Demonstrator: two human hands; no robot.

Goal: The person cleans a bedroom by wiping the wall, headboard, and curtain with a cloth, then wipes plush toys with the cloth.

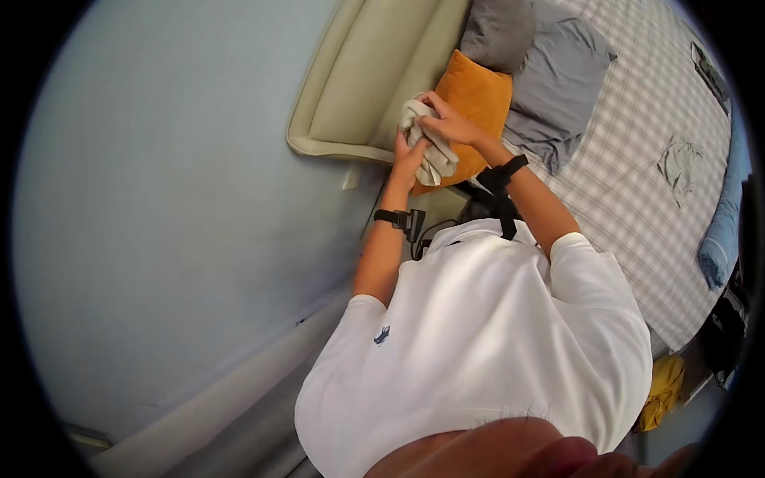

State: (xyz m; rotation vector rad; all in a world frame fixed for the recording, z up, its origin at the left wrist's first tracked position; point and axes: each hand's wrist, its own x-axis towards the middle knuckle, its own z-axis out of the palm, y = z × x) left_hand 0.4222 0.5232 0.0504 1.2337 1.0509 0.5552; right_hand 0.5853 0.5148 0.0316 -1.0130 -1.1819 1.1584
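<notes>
A crumpled pale grey-white cloth (437,162) is bunched up between my two hands, in front of the headboard (362,80) and the orange pillow (476,92). My left hand (407,158) grips its near left side, with the thumb over the fabric. From the right, my right hand (449,122) closes on the upper part, its fingertips partly hidden by folds. Both hands are raised, and a black strap circles each wrist.
A bed with a checked sheet (629,111) fills the right side, bearing a grey pillow (558,88), a dark grey cushion (496,36) and a thin crumpled cloth (682,170). A blue roll (723,227) lies along its far edge. The wall (183,175) stands at left.
</notes>
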